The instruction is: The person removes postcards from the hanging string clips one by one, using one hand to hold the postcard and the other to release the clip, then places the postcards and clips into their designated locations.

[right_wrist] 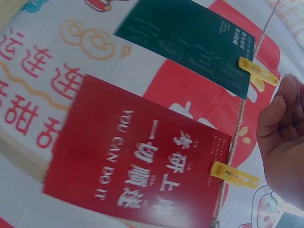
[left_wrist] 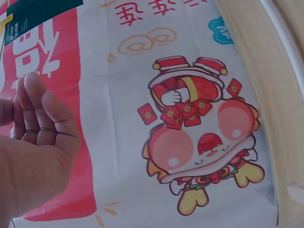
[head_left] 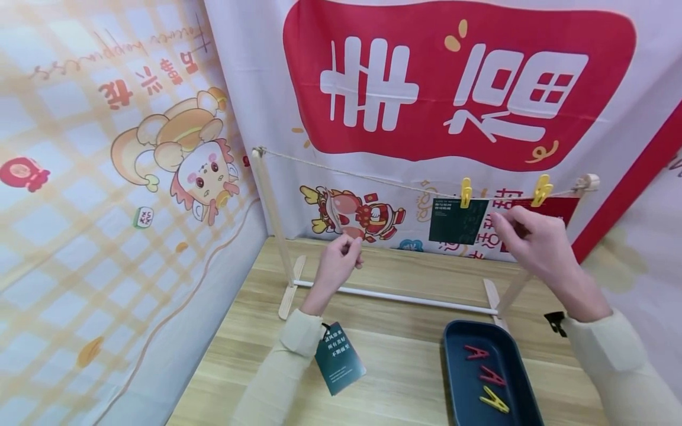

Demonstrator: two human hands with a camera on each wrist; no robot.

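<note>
My left hand [head_left: 337, 260] is raised in front of the drying-line rack, its fingers loosely curled and holding nothing. In the left wrist view, the left palm [left_wrist: 40, 152] shows nothing in it. My right hand [head_left: 540, 248] hovers close to the twine [right_wrist: 237, 121], also with loosely bent fingers and nothing between them. A dark green card [head_left: 457, 222] hangs from the line by a yellow clothespin [head_left: 466, 193]. Beside it hangs a red card [right_wrist: 137, 156] under another yellow clothespin [right_wrist: 233, 175]; in the head view my right hand partly covers this card.
Wooden posts [head_left: 274, 219] and a white lower bar [head_left: 394, 297] form the rack. Another green card [head_left: 340, 361] lies by my left sleeve. A dark blue tray [head_left: 453, 373] at front right contains red clothespins [head_left: 492, 376] and a yellow one [head_left: 494, 400]. Printed cloth [head_left: 256, 71] hangs behind.
</note>
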